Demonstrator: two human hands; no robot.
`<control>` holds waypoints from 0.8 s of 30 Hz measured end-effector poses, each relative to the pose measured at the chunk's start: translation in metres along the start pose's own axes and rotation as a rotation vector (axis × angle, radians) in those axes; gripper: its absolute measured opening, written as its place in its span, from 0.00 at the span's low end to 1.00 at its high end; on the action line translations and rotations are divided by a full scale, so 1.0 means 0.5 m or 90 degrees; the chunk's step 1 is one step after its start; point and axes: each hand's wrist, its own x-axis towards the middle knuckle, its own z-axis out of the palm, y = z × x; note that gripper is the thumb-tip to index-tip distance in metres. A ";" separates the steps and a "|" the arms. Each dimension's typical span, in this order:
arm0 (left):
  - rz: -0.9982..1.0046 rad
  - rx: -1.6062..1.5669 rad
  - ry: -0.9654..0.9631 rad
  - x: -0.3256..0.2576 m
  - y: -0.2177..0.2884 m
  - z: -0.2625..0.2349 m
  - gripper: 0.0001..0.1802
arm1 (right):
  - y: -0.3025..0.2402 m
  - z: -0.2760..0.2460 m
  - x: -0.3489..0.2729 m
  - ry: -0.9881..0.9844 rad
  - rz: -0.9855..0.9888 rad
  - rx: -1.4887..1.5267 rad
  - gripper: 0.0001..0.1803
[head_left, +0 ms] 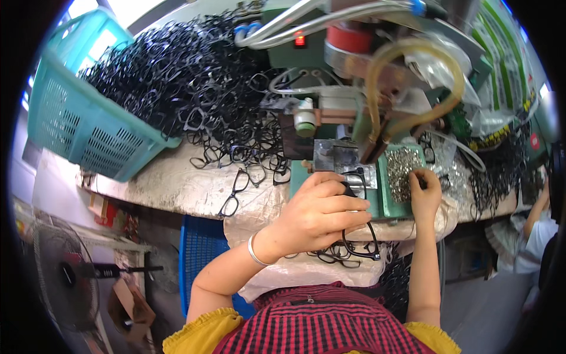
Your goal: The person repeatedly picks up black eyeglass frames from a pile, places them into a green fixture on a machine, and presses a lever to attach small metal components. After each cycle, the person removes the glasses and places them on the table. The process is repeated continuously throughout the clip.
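My left hand (321, 213), with a silver bangle at the wrist, is closed around a black eyeglass frame (375, 243). Parts of the frame stick out above and below the fingers, and the palm side is hidden. Beside it stands a press-like machine with a metal fixture (339, 154), just beyond the hand. My right hand (427, 192) reaches to the right side of a green tray (385, 206) full of small shiny metal pieces (401, 171). Its thumb and fingertips are pinched together at the pile; whatever is between them is too small to make out.
A large heap of black eyeglass frames (194, 76) spreads over the back left, beside a tilted turquoise basket (76, 118). Loose frames (336, 255) lie in the cloth at the front edge. Hoses (295, 26) hang overhead. A fan (65, 271) and a blue basket (197, 248) are lower left.
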 end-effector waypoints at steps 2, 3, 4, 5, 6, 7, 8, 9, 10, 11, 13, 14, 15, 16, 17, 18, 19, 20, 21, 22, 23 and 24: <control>-0.009 -0.017 0.020 -0.013 0.003 0.006 0.14 | -0.028 0.013 -0.010 -0.014 -0.117 -0.065 0.04; -0.009 -0.023 0.027 -0.014 0.003 0.008 0.14 | -0.046 0.021 -0.015 0.002 -0.229 -0.088 0.05; -0.009 -0.030 0.034 -0.016 0.002 0.011 0.14 | -0.060 0.027 -0.011 -0.040 -0.301 -0.142 0.06; -0.009 -0.037 0.040 -0.019 0.001 0.018 0.14 | -0.070 0.030 -0.006 -0.080 -0.374 -0.197 0.07; -0.020 -0.010 0.067 -0.036 0.008 0.032 0.15 | -0.068 0.040 0.007 -0.095 -0.382 -0.188 0.07; -0.049 0.037 0.100 -0.046 0.028 0.030 0.15 | -0.056 0.040 0.019 -0.074 -0.371 -0.173 0.07; -0.078 0.084 0.132 -0.059 0.054 0.019 0.15 | -0.042 0.037 0.029 -0.054 -0.359 -0.159 0.07; -0.103 0.127 0.164 -0.074 0.070 0.009 0.15 | -0.031 0.032 0.036 -0.030 -0.344 -0.147 0.07; -0.175 0.318 0.165 -0.135 0.055 0.009 0.14 | -0.024 0.023 0.020 0.022 -0.219 -0.089 0.07; -0.306 0.345 0.210 -0.173 0.036 -0.016 0.14 | -0.016 0.019 0.008 0.057 -0.107 -0.016 0.06; -0.625 0.210 0.324 -0.211 -0.009 -0.077 0.14 | -0.021 -0.002 -0.008 0.060 0.031 0.112 0.05; -0.660 0.312 0.223 -0.253 -0.045 -0.089 0.13 | -0.031 0.000 -0.010 0.064 0.038 0.140 0.05; -0.689 0.424 0.123 -0.310 -0.086 -0.087 0.13 | -0.039 0.014 -0.006 0.036 0.021 0.158 0.05; -0.684 0.488 0.071 -0.351 -0.104 -0.076 0.11 | -0.042 0.028 -0.003 0.016 0.007 0.176 0.04; -0.668 0.548 0.021 -0.379 -0.118 -0.066 0.10 | -0.047 0.038 0.003 0.006 -0.007 0.190 0.04; -0.640 0.561 -0.012 -0.382 -0.127 -0.068 0.09 | -0.062 0.043 0.000 0.018 -0.004 0.182 0.05; -0.644 0.539 0.046 -0.377 -0.130 -0.070 0.09 | -0.081 0.048 -0.006 0.016 0.005 0.192 0.05; -0.648 0.517 0.104 -0.361 -0.134 -0.074 0.08 | -0.103 0.051 -0.007 0.012 0.013 0.203 0.06; -0.658 0.487 0.165 -0.342 -0.135 -0.069 0.08 | -0.113 0.050 -0.006 0.004 0.019 0.205 0.06; -0.666 0.433 0.196 -0.272 -0.123 -0.073 0.06 | -0.111 0.052 -0.003 -0.001 0.013 0.222 0.07; -0.625 0.393 0.274 -0.235 -0.133 -0.069 0.05 | -0.112 0.059 0.004 -0.015 0.018 0.250 0.07; -0.659 0.264 0.296 -0.210 -0.147 -0.068 0.09 | -0.109 0.068 0.011 -0.026 0.024 0.279 0.07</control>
